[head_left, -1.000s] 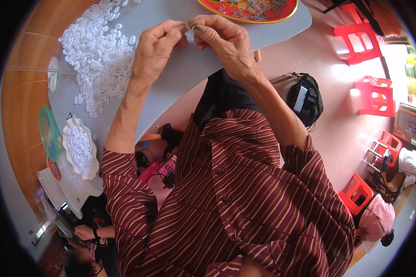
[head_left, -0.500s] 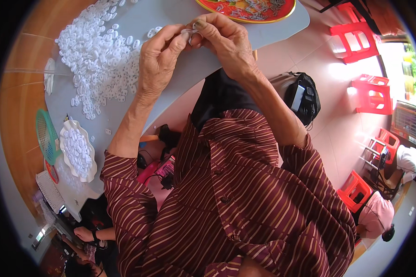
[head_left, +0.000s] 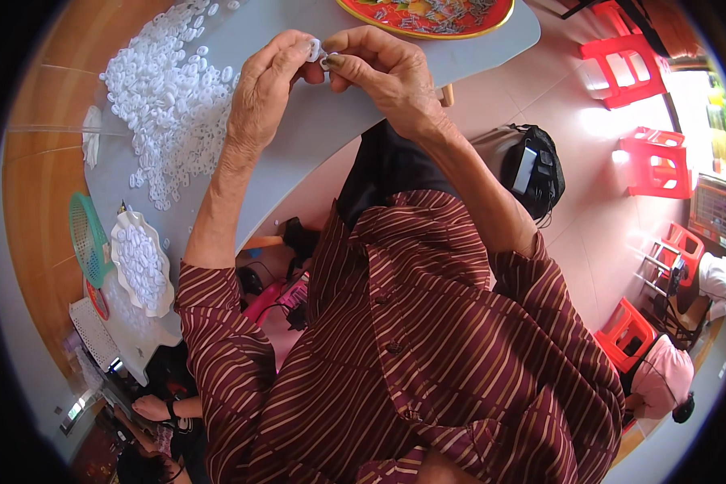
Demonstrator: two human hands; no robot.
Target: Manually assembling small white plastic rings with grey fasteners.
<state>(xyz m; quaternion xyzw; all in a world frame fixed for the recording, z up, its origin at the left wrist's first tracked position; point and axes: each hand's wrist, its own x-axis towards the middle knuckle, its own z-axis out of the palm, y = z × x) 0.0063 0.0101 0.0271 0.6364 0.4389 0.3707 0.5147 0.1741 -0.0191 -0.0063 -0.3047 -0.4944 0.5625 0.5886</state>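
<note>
Above the near edge of the grey table point(head_left: 298, 121), my two hands are close together. My left hand point(head_left: 268, 85) is closed in a pinch on a small white plastic piece point(head_left: 314, 50), which has an opening in it. Just beside it, my right hand point(head_left: 391, 77) pinches a smaller white plastic part point(head_left: 326, 61) between thumb and fingers; its shape is mostly hidden. Whether the two parts touch, I cannot tell. To the left spreads a big heap of white oval plastic pieces point(head_left: 165, 101), with flatter, squarish ones at its near side.
A red and gold tray point(head_left: 363, 18) at the far side holds many small grey pieces. On the left stand a white scalloped dish point(head_left: 169, 278) of white pieces and a green basket point(head_left: 85, 234). Another person's hand point(head_left: 151, 407) shows at lower left. Red stools point(head_left: 625, 68) stand at right.
My hands have drawn slightly apart, the left one shifting left. The white pieces at my fingertips now show more plainly. The whole view has shifted a little.
</note>
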